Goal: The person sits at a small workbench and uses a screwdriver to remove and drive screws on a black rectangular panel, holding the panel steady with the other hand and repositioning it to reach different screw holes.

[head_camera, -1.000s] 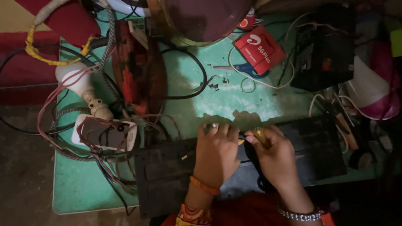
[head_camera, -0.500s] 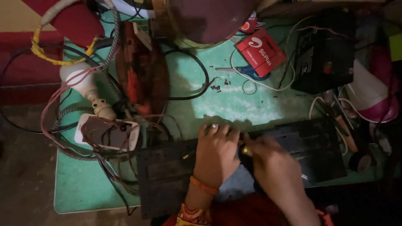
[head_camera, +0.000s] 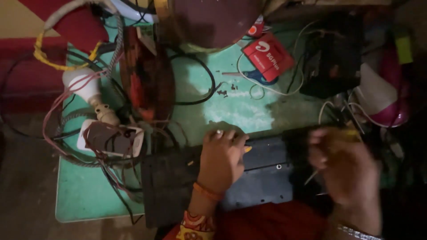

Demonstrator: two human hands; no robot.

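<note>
A long dark flat panel [head_camera: 262, 171] is lying across the lower middle of the frame on a green table [head_camera: 84, 195]. The left hand [head_camera: 221, 158] is pressing down on it, fingers curled at its upper edge, gripping nothing. The right hand [head_camera: 344, 171], lower right, is blurred, loosely closed around a thin metal tool [head_camera: 311, 177]. A white bulb [head_camera: 84, 89] is sitting in tangled wires upper left; a red packet [head_camera: 268, 55] is lying upper centre.

Red rectangular packet [head_camera: 267, 56], white markings, top centre of green table [head_camera: 89, 195].
</note>
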